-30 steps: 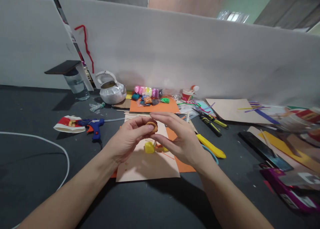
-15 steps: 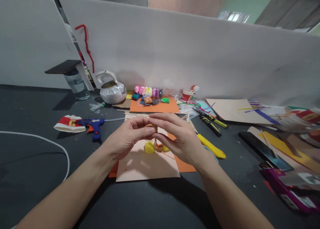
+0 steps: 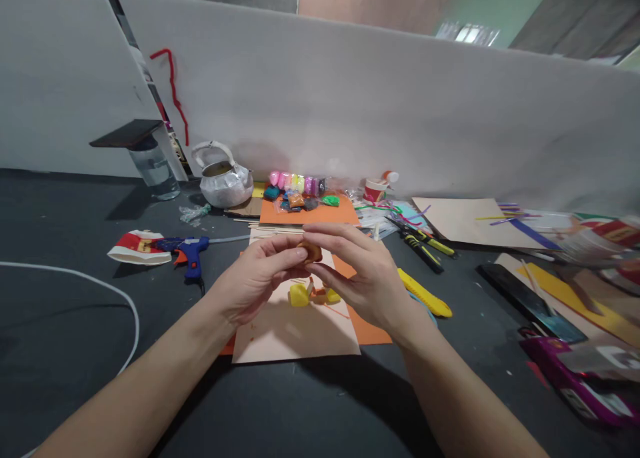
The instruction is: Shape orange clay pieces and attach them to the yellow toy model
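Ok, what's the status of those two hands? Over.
Left hand pinching brown piece. Right hand curved about its other side, contact unclear. Yellow block on pale sheet below, not blocking the hands.

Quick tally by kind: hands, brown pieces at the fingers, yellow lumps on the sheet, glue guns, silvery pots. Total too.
Hands: 2 (left hand, right hand)
Brown piece: 1
Yellow lumps on the pale sheet: 2
Blue glue gun: 1
Silvery pot: 1
Total: 7
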The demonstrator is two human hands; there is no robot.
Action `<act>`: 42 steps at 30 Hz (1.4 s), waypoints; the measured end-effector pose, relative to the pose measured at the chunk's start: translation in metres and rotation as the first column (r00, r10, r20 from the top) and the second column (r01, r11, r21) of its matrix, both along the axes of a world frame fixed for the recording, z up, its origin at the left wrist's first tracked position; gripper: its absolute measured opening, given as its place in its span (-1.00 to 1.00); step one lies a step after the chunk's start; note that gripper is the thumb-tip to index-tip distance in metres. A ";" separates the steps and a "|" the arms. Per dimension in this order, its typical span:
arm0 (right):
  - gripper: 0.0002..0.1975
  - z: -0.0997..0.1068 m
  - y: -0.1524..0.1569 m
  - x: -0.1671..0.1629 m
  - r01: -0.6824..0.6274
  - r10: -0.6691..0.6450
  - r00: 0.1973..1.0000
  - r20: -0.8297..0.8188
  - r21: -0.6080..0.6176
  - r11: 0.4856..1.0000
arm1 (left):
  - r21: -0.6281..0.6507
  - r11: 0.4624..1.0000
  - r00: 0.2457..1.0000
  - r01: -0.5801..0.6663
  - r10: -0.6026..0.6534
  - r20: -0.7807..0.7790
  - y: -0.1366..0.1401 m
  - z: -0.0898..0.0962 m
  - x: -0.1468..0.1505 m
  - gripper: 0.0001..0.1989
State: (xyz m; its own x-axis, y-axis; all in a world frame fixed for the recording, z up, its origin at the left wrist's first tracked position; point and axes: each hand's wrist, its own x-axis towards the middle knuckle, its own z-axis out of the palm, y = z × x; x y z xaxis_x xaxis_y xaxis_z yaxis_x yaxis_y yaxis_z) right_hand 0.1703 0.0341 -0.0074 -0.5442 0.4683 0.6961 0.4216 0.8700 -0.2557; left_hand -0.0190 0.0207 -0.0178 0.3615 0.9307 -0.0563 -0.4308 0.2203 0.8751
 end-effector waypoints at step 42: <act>-0.62 0.004 0.002 0.006 -0.105 0.113 0.993 0.016 -0.269 0.957 | 0.120 0.990 0.983 0.070 -0.048 -0.178 0.006 -0.005 -0.009 -0.84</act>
State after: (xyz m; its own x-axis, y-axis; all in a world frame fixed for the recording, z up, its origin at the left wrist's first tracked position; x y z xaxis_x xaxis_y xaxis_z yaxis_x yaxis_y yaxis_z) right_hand 0.1766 0.0359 -0.0037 -0.6219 0.5714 0.5356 0.3394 0.8130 -0.4732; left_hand -0.0283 0.0267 -0.0227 0.4105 0.9118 -0.0076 -0.2591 0.1247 0.9578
